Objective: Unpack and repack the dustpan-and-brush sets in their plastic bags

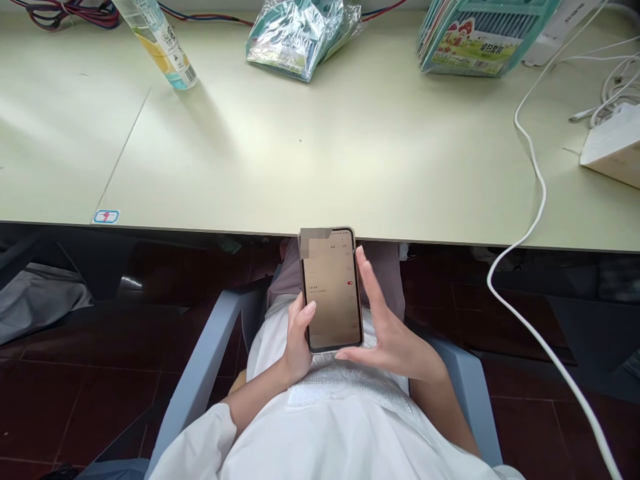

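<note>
A smartphone point(333, 307) is held upright over my lap, just below the table's front edge, its lit screen facing me. On the screen a small red switch shows at the right, and the top left corner is blurred out. My left hand point(299, 340) grips the phone's lower left side, the thumb lying on the screen's edge. My right hand point(395, 333) is beside the phone's right side with thumb and fingers spread apart. Its thumb tip lies close to the lower right corner; whether it touches there I cannot tell.
On the pale green table point(320, 180) stand a clear bottle point(170, 53), plastic-wrapped teal items point(300, 40) and a teal rack point(480, 40). A white cable point(537, 173) runs over the edge at the right, near a white box point(613, 143). Blue chair arms point(205, 360) flank me.
</note>
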`<state>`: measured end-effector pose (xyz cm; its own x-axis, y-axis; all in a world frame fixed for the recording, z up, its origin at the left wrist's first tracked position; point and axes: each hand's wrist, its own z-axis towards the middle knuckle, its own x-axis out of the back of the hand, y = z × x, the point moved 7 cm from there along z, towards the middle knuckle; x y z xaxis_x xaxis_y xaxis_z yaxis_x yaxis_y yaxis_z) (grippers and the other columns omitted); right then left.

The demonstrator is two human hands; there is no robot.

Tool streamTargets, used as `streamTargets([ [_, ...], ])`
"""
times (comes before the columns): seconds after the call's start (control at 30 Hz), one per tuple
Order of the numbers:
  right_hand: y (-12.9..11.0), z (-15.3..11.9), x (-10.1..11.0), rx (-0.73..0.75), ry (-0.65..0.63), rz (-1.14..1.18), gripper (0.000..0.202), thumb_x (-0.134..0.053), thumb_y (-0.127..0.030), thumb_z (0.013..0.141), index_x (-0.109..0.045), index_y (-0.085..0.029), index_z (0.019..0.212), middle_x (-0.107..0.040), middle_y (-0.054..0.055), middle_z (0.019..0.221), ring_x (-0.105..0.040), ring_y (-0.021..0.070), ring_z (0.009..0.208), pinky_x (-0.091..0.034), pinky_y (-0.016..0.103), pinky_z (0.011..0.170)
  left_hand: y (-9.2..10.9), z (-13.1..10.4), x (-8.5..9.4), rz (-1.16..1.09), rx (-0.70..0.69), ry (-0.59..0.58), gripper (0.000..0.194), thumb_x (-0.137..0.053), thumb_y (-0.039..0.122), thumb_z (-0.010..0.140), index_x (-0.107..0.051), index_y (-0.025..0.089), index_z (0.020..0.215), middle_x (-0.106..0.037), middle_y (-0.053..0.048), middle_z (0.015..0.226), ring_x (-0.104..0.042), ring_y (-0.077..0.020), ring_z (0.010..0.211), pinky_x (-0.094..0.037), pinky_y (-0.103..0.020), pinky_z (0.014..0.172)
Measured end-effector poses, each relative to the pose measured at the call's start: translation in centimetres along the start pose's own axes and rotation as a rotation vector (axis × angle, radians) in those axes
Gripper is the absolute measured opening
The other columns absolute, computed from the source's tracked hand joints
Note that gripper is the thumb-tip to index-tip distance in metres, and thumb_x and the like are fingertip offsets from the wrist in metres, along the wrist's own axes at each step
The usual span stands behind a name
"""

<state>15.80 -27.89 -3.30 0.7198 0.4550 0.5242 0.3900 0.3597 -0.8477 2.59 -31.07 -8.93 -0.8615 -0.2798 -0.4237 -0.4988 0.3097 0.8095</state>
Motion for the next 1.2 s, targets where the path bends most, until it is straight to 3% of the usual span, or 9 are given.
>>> streamTargets([
  [0.1, 0.2, 0.5, -0.4, -0.006, -0.077, 0.019, 0.117, -0.073, -0.039, 0.078, 0.019, -0.039, 0.149, 0.017, 0.004, 0.161, 0.004, 0.0289, 0.150, -0.020, 0.058, 0.118, 0.2, 0.4, 0.1, -0.003, -0.032, 0.025, 0.028, -0.056, 0.042, 0.084, -0.067, 0.021, 0.099, -0.070, -0.007, 0.107, -0.062, -0.0272, 0.105, -0.049, -0.038, 0.091],
  [0.23, 0.4, 1.8, -0.1, 0.000, -0.065, 0.052, 0.105, -0.065, -0.034, 0.086, 0.018, -0.040, 0.149, 0.016, 0.002, 0.162, 0.005, 0.0258, 0.150, -0.019, 0.057, 0.119, 1.1, 1.3, -0.3, -0.019, -0.064, 0.066, 0.028, -0.056, 0.039, 0.083, -0.069, 0.021, 0.100, -0.071, -0.005, 0.104, -0.064, -0.0245, 0.103, -0.048, -0.036, 0.094],
  [0.37, -0.2, 3.9, 1.4, 0.043, -0.002, 0.049, 0.092, -0.056, -0.027, 0.091, 0.012, -0.039, 0.152, 0.011, 0.002, 0.163, 0.002, 0.0240, 0.151, -0.022, 0.054, 0.119, 3.0, 2.7, -1.4, -0.029, -0.093, 0.104, 0.034, -0.059, 0.039, 0.080, -0.069, 0.020, 0.106, -0.071, -0.004, 0.107, -0.063, -0.0248, 0.107, -0.049, -0.034, 0.092],
  [0.53, -1.9, 6.4, 4.5, 0.101, 0.141, 0.074, 0.091, -0.061, -0.024, 0.088, 0.000, -0.040, 0.153, 0.005, 0.000, 0.163, -0.003, 0.0250, 0.151, -0.026, 0.051, 0.119, 6.2, 4.7, -3.6, -0.050, -0.103, 0.081, 0.042, -0.060, 0.042, 0.079, -0.067, 0.019, 0.113, -0.072, -0.006, 0.105, -0.064, -0.0264, 0.106, -0.050, -0.036, 0.092],
  [0.73, -2.2, 9.1, 6.2, 0.053, 0.285, 0.354, 0.087, -0.061, -0.033, 0.089, -0.002, -0.043, 0.152, 0.000, -0.005, 0.163, -0.013, 0.0227, 0.150, -0.028, 0.046, 0.120, 9.3, 6.9, -5.9, 0.002, -0.155, -0.013, 0.049, -0.060, 0.046, 0.078, -0.068, 0.016, 0.115, -0.072, -0.008, 0.108, -0.064, -0.0287, 0.106, -0.052, -0.038, 0.091],
  [0.93, -1.1, 11.1, 6.8, 0.066, 0.405, 0.522, 0.066, -0.049, -0.031, 0.095, -0.017, -0.042, 0.151, -0.009, -0.009, 0.162, -0.009, 0.0187, 0.151, -0.016, 0.044, 0.124, 9.2, 8.7, -5.8, 0.001, -0.162, 0.008, 0.047, -0.060, 0.046, 0.078, -0.068, 0.017, 0.114, -0.072, -0.007, 0.108, -0.065, -0.0278, 0.107, -0.051, -0.037, 0.093],
  [1.03, -0.6, 11.4, 6.8, 0.092, 0.401, 0.625, 0.061, -0.048, -0.032, 0.095, -0.021, -0.044, 0.149, -0.015, -0.009, 0.161, -0.015, 0.0173, 0.150, -0.022, 0.043, 0.122, 8.8, 9.2, -5.4, -0.014, -0.150, 0.007, 0.048, -0.060, 0.046, 0.077, -0.068, 0.017, 0.115, -0.072, -0.007, 0.110, -0.064, -0.0279, 0.109, -0.050, -0.038, 0.095],
  [1.2, 0.6, 12.0, 6.1, 0.009, 0.396, 0.723, 0.064, -0.052, -0.034, 0.093, -0.022, -0.042, 0.149, -0.016, -0.007, 0.161, -0.021, 0.0177, 0.148, -0.030, 0.041, 0.120, 8.3, 9.7, -5.2, 0.019, -0.133, 0.028, 0.048, -0.058, 0.046, 0.078, -0.068, 0.017, 0.115, -0.071, -0.007, 0.111, -0.063, -0.0282, 0.111, -0.049, -0.038, 0.097],
])
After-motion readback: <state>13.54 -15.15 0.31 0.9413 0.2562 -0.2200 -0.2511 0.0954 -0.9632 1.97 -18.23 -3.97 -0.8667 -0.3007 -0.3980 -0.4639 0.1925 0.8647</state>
